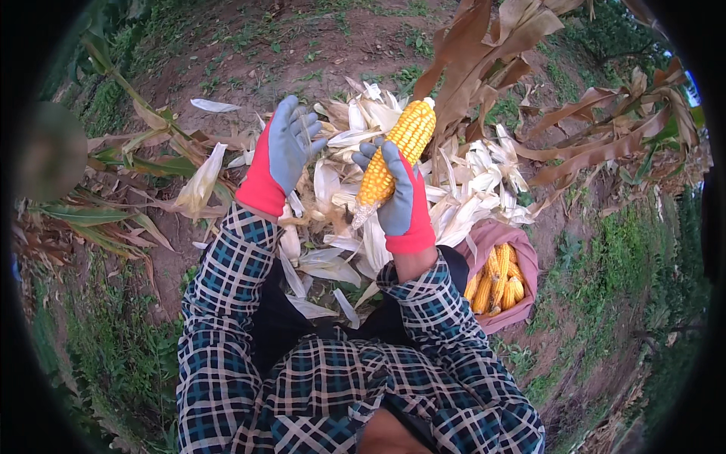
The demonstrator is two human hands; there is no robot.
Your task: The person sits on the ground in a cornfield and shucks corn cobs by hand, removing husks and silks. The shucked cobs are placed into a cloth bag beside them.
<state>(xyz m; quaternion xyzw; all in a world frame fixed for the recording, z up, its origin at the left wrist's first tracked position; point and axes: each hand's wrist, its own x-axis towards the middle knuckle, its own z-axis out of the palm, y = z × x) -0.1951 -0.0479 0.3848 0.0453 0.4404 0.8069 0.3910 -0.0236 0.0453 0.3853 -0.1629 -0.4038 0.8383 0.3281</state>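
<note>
A husked yellow corn cob (409,133) lies tilted in my right hand (398,191), whose grey and red gloved fingers wrap round its lower half. The cob's pale stub points up and away from me, its whitish tip down toward my lap. My left hand (285,157), in a matching glove, is raised to the left of the cob and apart from it. Its fingers are stretched and it holds nothing. Beneath both hands spreads a heap of pale corn husks (330,261).
A pink sack (522,309) with several yellow cobs (495,278) stands right of my legs. Dry corn stalks with brown leaves (469,57) rise at the far right. Greener stalks (83,216) lean in from the left. A loose husk (203,181) hangs near the left stalks.
</note>
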